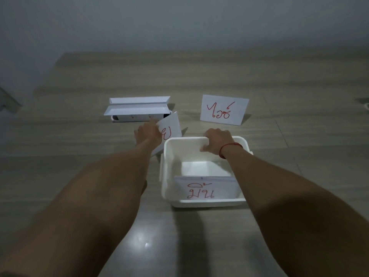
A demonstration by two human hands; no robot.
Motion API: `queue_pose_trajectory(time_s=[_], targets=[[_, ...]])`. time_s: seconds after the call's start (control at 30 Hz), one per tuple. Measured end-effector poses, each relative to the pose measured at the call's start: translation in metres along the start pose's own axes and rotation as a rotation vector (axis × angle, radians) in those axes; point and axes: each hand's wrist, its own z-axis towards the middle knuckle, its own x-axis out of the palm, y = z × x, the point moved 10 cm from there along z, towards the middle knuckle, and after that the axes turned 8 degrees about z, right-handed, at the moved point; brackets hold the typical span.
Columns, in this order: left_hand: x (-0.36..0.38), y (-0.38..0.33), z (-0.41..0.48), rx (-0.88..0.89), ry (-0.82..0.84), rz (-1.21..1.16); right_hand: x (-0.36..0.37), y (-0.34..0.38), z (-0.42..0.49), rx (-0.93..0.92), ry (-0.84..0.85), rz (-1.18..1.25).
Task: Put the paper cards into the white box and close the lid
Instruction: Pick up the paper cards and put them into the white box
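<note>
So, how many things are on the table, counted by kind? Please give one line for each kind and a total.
Paper cards with red writing: 3, one in the left hand at, one standing at, one inside the box at
White box: 1, its far rim held by the right hand
Folded white paper pieces: 2
Total: 6

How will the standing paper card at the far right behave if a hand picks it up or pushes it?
The standing card looks like thin folded paper, so it is probably very light and would slide or tip over at a small push. It will likely bend if pinched at one corner. The card in the left hand is held by its edge without sagging, so it seems fairly stiff.
</note>
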Motion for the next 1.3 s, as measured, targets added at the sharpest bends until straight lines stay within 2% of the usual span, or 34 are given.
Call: queue_pose_trajectory(time_s=[0.17, 0.37, 0.5, 0.6, 0.77, 1.07, 1.23, 1.3], targets=[[-0.004, -0.008, -0.002, 0.002, -0.04, 0.039, 0.002, -0.001, 0.002, 0.013, 0.01, -0.013], [-0.091, -0.031, -0.016, 0.138, -0.378, 0.111, -0.017, -0.025, -0.02, 0.123, -0.034, -0.028], [-0.151, -0.052, -0.048, 0.221, -0.578, 0.016, -0.023, -0.052, -0.043, 0.185, -0.002, 0.056], [-0.171, -0.076, -0.078, 0.304, -0.648, -0.066, -0.028, -0.062, -0.056, 0.175, -0.018, 0.141], [-0.148, -0.109, -0.12, 0.39, -0.614, -0.141, -0.031, -0.074, -0.067, 0.15, -0.053, 0.185], [-0.049, -0.11, -0.161, 0.419, -0.404, -0.116, -0.033, -0.081, -0.071, 0.141, -0.111, 0.253], [-0.034, -0.12, -0.17, 0.424, -0.436, -0.003, -0.033, -0.081, -0.071, 0.124, -0.137, 0.235], [-0.026, -0.122, -0.167, 0.426, -0.305, -0.013, -0.032, -0.081, -0.07, 0.123, -0.136, 0.229]])
